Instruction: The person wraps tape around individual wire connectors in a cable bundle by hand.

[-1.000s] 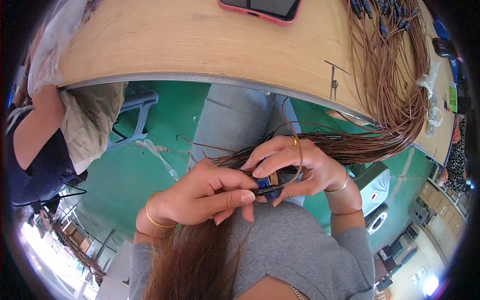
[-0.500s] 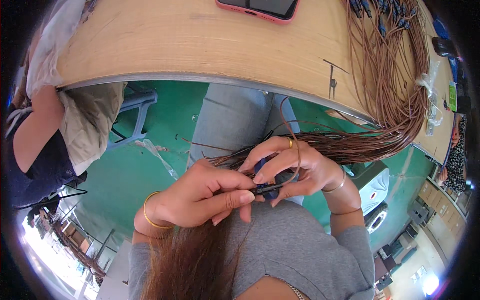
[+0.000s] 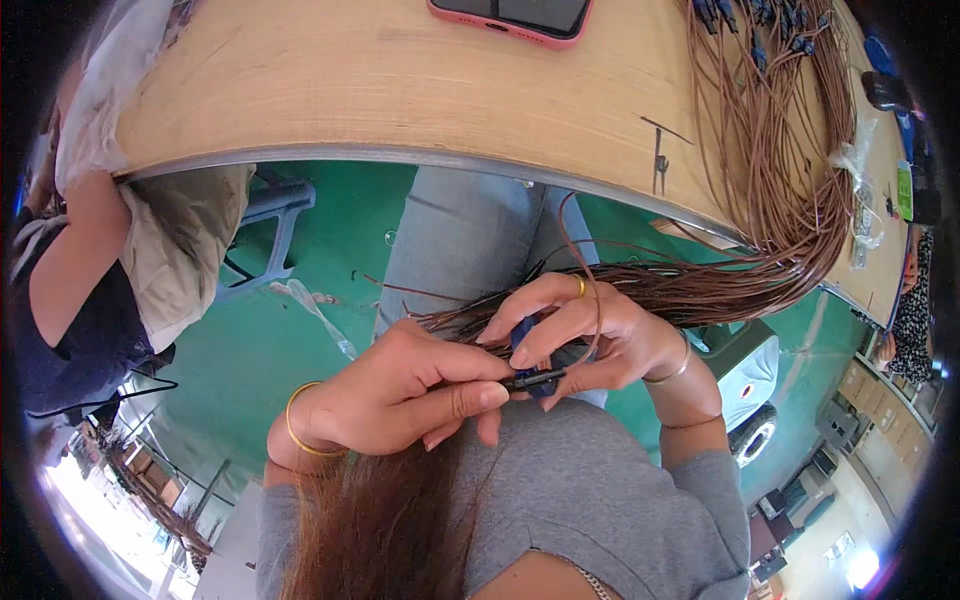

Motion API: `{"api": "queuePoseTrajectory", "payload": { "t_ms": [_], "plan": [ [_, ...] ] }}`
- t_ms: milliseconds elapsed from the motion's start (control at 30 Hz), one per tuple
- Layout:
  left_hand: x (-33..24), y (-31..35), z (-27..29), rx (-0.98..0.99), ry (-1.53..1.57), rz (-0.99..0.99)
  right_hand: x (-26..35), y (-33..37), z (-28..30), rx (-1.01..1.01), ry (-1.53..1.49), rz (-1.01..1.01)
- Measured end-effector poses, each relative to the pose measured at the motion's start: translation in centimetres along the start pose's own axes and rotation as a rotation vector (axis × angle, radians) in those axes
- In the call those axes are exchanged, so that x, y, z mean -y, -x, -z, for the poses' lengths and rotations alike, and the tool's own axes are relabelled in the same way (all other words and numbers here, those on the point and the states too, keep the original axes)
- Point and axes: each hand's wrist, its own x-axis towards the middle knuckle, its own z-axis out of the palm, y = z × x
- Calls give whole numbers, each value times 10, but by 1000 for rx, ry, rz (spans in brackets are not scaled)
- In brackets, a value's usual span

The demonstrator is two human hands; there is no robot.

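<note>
In front of my chest, my left hand pinches a slim black connector between thumb and forefinger. The other end of it meets the thumb and fingers of my right hand. Those right fingers also curl around a dark blue piece, mostly hidden behind them. From the connector's right end a thin brown cable loops up over my right fingers. Just beyond my hands a thick bundle of brown cables lies across my lap and runs up onto the table.
The wooden table curves ahead, bearing a phone in a pink case and, at right, cables with blue ends. A co-worker's arm is at left, near a blue-grey stool. Clear plastic lies on the green floor.
The black connector has turned slightly between my fingers, its right end a little higher. Both hands otherwise keep nearly the same place and grip.
</note>
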Motion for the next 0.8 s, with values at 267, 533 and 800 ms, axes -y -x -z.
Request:
{"api": "queuePoseTrajectory", "payload": {
  "t_ms": [267,533,800],
  "plan": [
    [1,0,-5,-77,35,-9,2,1,-3,-63,15,18],
    [11,-4,-9,-137,74,-54,11,6,-15,-153,16,-70],
    [11,-11,-8,-186,-15,-54,-4,18,-33,-333,-84,-89]
  ]
}}
